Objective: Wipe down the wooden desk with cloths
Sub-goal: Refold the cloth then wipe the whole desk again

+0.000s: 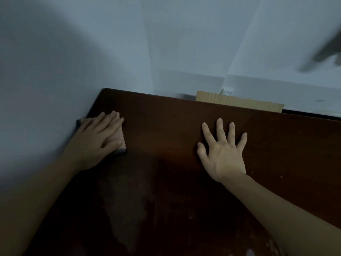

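Left hand (99, 137) flat on a folded cloth (118, 139), fingers straight and pressing rather than gripping, at the far left corner of the wooden desk (184, 126), hard against the wall (55, 71). Right hand (223, 152) lies spread and empty on the bare wood, well apart from the cloth — a brace, by the look of it.

Wiping appears to be under way but unfinished: the near part of the desk carries a pale, smeary patch (125, 209) and light flecks toward the lower right, while the far strip looks more even. Whether that strip is already wiped cannot be told in this dim light.

Behind the far edge stands a piece of cardboard (239, 103) against the pale wall — a blurred dark shape (326, 52) intrudes at upper right, unidentifiable.
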Motion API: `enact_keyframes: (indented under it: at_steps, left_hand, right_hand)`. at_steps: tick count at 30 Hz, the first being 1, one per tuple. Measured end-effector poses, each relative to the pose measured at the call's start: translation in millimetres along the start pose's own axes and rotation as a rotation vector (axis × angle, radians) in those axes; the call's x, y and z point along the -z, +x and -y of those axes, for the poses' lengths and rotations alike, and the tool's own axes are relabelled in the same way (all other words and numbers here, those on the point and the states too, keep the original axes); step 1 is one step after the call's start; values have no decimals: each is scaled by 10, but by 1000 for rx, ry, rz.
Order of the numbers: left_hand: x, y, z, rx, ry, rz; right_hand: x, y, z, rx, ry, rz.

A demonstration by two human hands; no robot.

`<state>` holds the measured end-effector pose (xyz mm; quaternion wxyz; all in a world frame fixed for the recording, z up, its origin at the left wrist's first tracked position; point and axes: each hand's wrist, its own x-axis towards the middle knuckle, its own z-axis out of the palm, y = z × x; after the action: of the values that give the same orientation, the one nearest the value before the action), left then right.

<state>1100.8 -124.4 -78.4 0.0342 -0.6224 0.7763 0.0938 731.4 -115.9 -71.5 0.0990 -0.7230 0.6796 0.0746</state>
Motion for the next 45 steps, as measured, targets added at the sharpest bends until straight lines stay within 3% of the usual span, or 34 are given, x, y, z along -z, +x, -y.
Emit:
enact_keyframes:
  at_steps: [4,11,19,21,27,30,36,40,45]
  left_hand:
    - [-47,-160,-232,-6,1,-41]
    - [-98,-733,-395,-355,78,38]
    - [-105,-112,-471,102,13,-20]
    - [-110,-189,-561,92,12,-27]
    - [-184,-975,-785,-251,67,14]
    - [-206,-1268,-641,-317,92,32]
    - [-145,-937,-235,-144,67,21]
    - [-155,-649,-297,0,56,-33]
    - [-169,-815,-581,-48,34,-37]
  right_hand:
    - [4,7,6,0,3,-1]
    - [14,1,3,-1,6,-5]
    - [-21,10,-28,2,22,-31]
    - [-27,14,-26,9,26,-31]
    - [-12,2,-22,3,21,-31]
    - [2,-8,-23,0,20,-20]
    - [-6,7,-31,-1,19,-26]
    - [-22,17,-29,2,12,-36]
    - [-17,15,-12,2,9,-40]
